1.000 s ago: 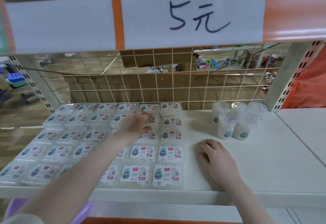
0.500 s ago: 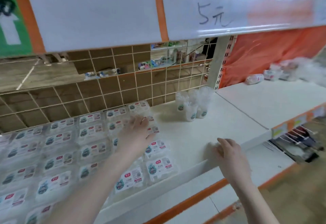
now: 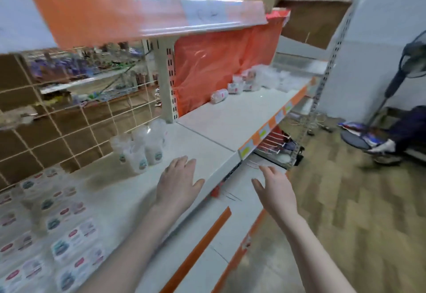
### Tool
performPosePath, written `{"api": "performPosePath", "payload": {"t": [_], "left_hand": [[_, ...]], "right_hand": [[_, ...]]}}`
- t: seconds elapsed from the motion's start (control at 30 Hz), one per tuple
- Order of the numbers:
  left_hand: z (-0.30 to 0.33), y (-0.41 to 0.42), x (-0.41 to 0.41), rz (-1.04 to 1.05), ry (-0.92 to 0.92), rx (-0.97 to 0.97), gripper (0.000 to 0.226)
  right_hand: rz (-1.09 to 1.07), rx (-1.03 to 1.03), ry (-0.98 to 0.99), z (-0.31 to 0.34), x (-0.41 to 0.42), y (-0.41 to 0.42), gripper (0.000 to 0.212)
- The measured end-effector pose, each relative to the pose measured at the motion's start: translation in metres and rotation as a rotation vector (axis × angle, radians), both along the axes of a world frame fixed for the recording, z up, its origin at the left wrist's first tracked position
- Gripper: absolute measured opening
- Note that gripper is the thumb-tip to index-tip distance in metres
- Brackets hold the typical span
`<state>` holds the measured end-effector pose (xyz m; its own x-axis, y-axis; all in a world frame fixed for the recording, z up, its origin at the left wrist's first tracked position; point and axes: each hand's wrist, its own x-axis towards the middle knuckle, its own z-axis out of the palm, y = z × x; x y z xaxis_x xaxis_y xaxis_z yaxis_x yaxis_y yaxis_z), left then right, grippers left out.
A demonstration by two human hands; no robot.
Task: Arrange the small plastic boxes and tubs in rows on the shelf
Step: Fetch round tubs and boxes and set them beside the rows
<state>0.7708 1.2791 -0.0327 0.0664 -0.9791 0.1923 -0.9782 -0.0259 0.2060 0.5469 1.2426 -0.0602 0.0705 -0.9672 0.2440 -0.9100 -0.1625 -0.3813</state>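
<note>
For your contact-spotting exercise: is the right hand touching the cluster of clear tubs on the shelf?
Apart. The head view shows the right hand out past the shelf edge, far from the tubs.

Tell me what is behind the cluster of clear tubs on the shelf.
Behind the clear tubs stands a wire grid panel; through it, brown cardboard and a further shelf of blurred goods show. The tubs themselves hide the lowest part of the grid.

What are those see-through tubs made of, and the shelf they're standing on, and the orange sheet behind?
The tubs look like thin clear plastic: you can see white contents through the walls, and they glint. The shelf seems to be painted metal, matte off-white, with a thin flat edge. The orange sheet is probably plastic film: it is shiny and wrinkled. Blur leaves all three uncertain.
</note>
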Motion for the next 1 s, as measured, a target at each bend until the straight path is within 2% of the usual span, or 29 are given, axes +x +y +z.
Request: {"api": "performPosePath", "payload": {"t": [0.2,0.5,0.7,0.83,1.0], "left_hand": [[0.004,-0.083,-0.088,0.0,0.032,-0.048,0.056],[0.013,-0.199,-0.18,0.068,0.065,-0.074,0.058],[0.011,-0.276,-0.19,0.104,0.052,-0.091,0.061],[0.002,-0.335,-0.183,0.142,0.066,-0.109,0.061],[-0.004,-0.402,-0.159,0.214,0.063,-0.103,0.062]], "right_hand": [[-0.031,-0.035,-0.012,0.0,-0.085,-0.069,0.041],[0.063,-0.117,0.023,0.02,-0.173,-0.197,0.04],[0.106,-0.113,-0.024,0.016,-0.189,-0.284,0.04],[0.126,-0.115,-0.058,0.014,-0.182,-0.351,0.032],[0.21,-0.108,-0.027,0.014,-0.157,-0.436,0.043]]}}
